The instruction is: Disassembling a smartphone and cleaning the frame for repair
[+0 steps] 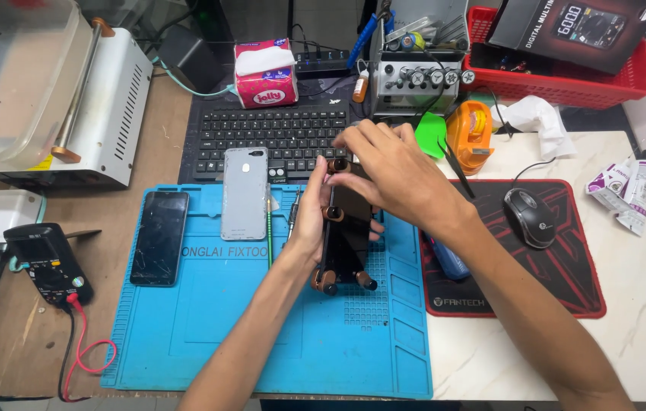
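My left hand [309, 221] grips a black phone [347, 242] clamped in a holder with brown knobs [325, 283], held on edge above the blue work mat [262, 335]. My right hand [384, 176] reaches over from the right and pinches the holder's top knob [337, 164]. A silver phone back cover [244, 193] lies flat on the mat just left of my hands. Farther left on the mat lies a black phone with a cracked screen [159, 237].
A black keyboard [270, 137] sits behind the mat, with a tissue pack [265, 73] beyond it. Multimeter [47, 262] with red lead at left. Mouse [529, 217] on a black-red pad, orange tape dispenser [468, 135], red basket [566, 84] at right.
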